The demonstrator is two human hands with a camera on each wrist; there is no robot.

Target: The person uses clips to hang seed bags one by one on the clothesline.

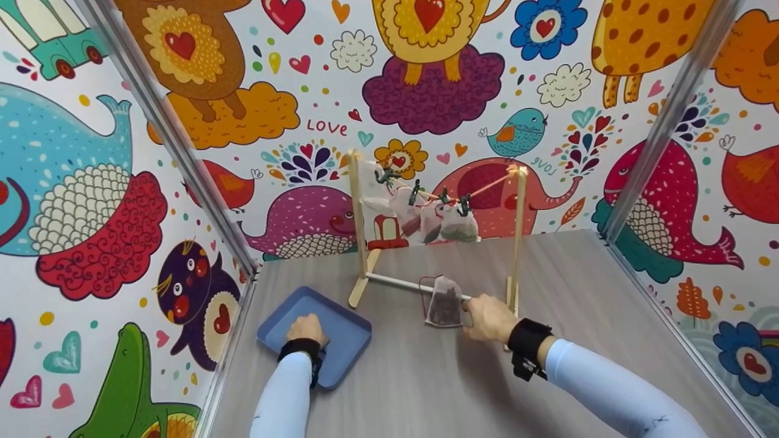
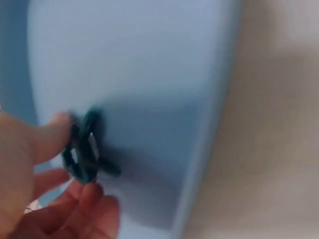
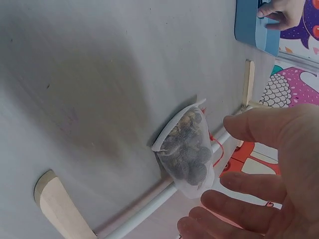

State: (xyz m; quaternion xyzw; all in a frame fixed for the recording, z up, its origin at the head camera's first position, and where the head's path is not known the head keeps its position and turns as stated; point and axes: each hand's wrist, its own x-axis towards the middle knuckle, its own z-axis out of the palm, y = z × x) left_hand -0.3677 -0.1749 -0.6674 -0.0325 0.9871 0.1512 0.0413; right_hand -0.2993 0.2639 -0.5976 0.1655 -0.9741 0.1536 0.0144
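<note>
Inside the blue tray (image 1: 344, 316), my left hand (image 1: 308, 329) pinches a small dark green clip (image 2: 85, 149) between thumb and fingers; the left wrist view is blurred. A sachet of white mesh (image 3: 187, 147) with dark, lumpy contents and a red string lies against the white bar (image 3: 144, 211) of a small wooden stand. Close beside it is my right hand (image 3: 271, 174), thumb and fingers spread apart and nothing held. Several similar sachets (image 1: 458, 226) hang from the stand's cord (image 1: 487, 184), held by dark green clips (image 1: 465, 205).
The stand's two upright sticks (image 1: 358, 219) rest on flat wooden feet (image 1: 359, 292). Grey tabletop (image 1: 401, 377) spreads in front of it. Walls with cartoon animals and metal edge posts (image 1: 663, 121) enclose the back and sides.
</note>
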